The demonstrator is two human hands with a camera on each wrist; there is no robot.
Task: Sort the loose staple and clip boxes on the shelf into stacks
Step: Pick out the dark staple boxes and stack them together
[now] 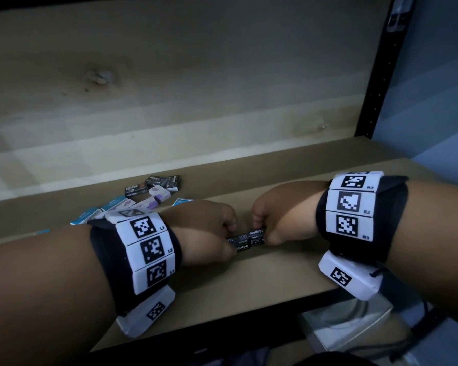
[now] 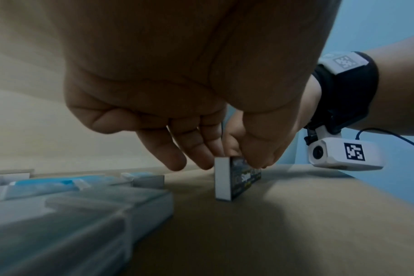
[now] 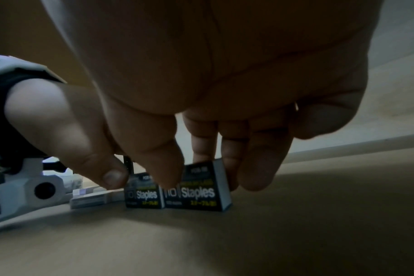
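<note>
Small black staple boxes (image 1: pixel 257 231) stand on edge, pressed side by side, on the wooden shelf (image 1: pixel 288 270) between my two hands. My left hand (image 1: pixel 232 235) pinches the left box (image 2: pixel 245 177) with the thumb in front and the fingers behind. My right hand (image 1: pixel 262 231) pinches the right box (image 3: pixel 197 190) the same way, next to the other black box (image 3: pixel 143 195). Loose black staple boxes (image 1: pixel 154 184), purple-and-white boxes (image 1: pixel 158 194) and blue boxes (image 1: pixel 90 215) lie scattered at the back left, partly hidden by my left wrist.
A pale wooden back panel (image 1: pixel 196 88) closes the shelf behind. A black metal upright (image 1: pixel 381 75) stands at the right end, beside a blue wall. The shelf's front edge (image 1: pixel 222 326) runs just under my wrists. Blue boxes (image 2: pixel 59 186) lie close to my left hand.
</note>
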